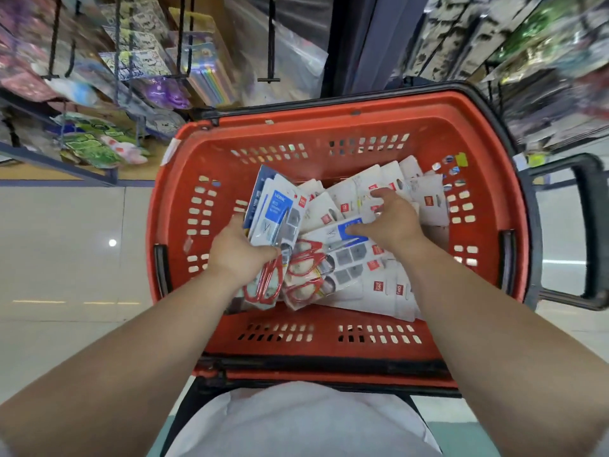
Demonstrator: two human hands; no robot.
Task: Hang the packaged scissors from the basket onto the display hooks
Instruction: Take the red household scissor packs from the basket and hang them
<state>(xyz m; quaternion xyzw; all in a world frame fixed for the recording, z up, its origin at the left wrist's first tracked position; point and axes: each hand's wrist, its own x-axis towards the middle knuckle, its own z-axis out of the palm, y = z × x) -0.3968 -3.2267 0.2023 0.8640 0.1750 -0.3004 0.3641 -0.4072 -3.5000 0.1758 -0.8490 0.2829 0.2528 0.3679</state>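
A red plastic basket stands in front of me, filled with several packaged scissors on white cards, some with red handles. My left hand grips a small stack of scissor packs with blue labels, held upright at the basket's left side. My right hand reaches into the pile with spread fingers, its fingertips touching a blue-labelled pack that lies flat. Black display hooks hang from the shelving beyond the basket; the one in the middle carries nothing.
Hooks at the upper left carry colourful packaged goods, and more packs hang at the upper right. The basket's black handle sticks out to the right. Pale tiled floor lies at the left.
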